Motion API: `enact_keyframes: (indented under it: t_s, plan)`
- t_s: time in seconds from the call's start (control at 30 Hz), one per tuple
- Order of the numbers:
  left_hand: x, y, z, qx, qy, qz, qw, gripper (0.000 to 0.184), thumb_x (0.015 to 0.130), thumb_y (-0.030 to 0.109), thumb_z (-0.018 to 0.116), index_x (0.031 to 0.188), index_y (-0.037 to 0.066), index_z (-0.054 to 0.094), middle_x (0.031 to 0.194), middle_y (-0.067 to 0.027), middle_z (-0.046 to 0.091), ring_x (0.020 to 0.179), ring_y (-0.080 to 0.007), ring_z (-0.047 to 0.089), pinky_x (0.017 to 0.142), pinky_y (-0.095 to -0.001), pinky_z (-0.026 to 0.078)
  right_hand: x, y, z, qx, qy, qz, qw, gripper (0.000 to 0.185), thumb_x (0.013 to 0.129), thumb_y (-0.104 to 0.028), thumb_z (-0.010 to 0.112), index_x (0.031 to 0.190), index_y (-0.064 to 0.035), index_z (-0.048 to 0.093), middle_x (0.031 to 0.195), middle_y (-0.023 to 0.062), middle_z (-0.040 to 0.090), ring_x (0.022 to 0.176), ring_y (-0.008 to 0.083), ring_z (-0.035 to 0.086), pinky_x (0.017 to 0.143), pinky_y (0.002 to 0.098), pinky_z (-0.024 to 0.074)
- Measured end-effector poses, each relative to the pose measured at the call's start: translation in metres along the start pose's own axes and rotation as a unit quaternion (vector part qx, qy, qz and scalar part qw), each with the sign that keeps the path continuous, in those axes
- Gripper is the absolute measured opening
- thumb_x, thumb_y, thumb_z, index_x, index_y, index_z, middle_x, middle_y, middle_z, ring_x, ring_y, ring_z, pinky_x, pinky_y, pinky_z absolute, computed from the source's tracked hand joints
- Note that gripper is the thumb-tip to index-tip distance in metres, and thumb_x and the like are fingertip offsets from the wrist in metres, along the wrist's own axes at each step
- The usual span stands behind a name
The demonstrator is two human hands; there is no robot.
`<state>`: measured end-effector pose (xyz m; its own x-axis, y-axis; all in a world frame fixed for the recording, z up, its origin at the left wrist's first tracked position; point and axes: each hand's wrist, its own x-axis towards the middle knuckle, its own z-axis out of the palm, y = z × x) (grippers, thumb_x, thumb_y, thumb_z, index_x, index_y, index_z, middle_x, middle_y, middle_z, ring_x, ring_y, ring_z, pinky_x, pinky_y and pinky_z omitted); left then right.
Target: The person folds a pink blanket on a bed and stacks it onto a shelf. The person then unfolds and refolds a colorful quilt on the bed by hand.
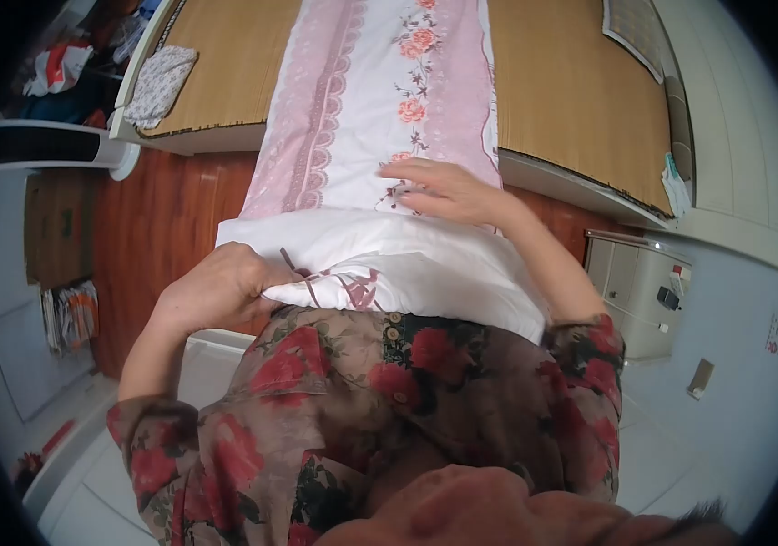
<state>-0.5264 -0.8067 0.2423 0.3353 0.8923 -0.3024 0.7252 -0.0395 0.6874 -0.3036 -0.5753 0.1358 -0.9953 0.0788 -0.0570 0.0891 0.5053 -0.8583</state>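
A long pink and white floral cloth runs away from me over the bed. Its near part is turned over, showing a white side against my body. At the left edge of this fold, my left hand is closed on a bunched corner of the cloth. My right hand lies over the patterned part, just beyond the fold, with fingers stretched out to the left and nothing held in them.
Brown bed boards flank the cloth. A small patterned cloth lies at the left corner. A white bedside cabinet stands at right, a white appliance at left, above reddish wooden floor.
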Motion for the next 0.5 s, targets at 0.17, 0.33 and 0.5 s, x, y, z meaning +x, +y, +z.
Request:
enact_keyframes:
  t_s: [0.17,0.33,0.5]
  plan:
    - [-0.011,0.000,0.005,-0.002,0.000,-0.083,0.997,0.027,0.069,0.003,0.066,0.094,0.011,0.068,0.081,-0.0128,0.065,0.076,-0.0320,0.062,0.066,-0.0387,0.049,0.042,0.043,0.111,0.118,-0.264,-0.065,0.955,0.053,0.098,-0.039,0.032,0.139,-0.0054,0.035,0.141,0.0143,0.037,0.130,0.0276,0.035,0.110,0.0356,0.0236]
    - [-0.024,-0.009,-0.005,0.053,0.065,-0.127,0.988,0.031,0.065,0.008,0.070,0.096,0.011,0.067,0.085,-0.0125,0.065,0.082,-0.0313,0.062,0.071,-0.0394,0.049,0.050,0.037,0.096,0.141,-0.294,-0.001,0.945,0.053,0.098,-0.039,0.030,0.140,-0.0067,0.034,0.143,0.0144,0.035,0.133,0.0263,0.031,0.110,0.0344,0.0213]
    - [-0.067,-0.054,-0.001,0.012,0.101,-0.200,0.974,0.041,0.060,0.012,0.073,0.099,0.009,0.065,0.088,-0.0115,0.066,0.087,-0.0303,0.062,0.079,-0.0378,0.048,0.002,0.071,0.066,0.067,-0.207,0.115,0.969,0.050,0.096,-0.035,0.037,0.136,-0.0061,0.039,0.137,0.0150,0.043,0.126,0.0282,0.040,0.107,0.0354,0.0285]
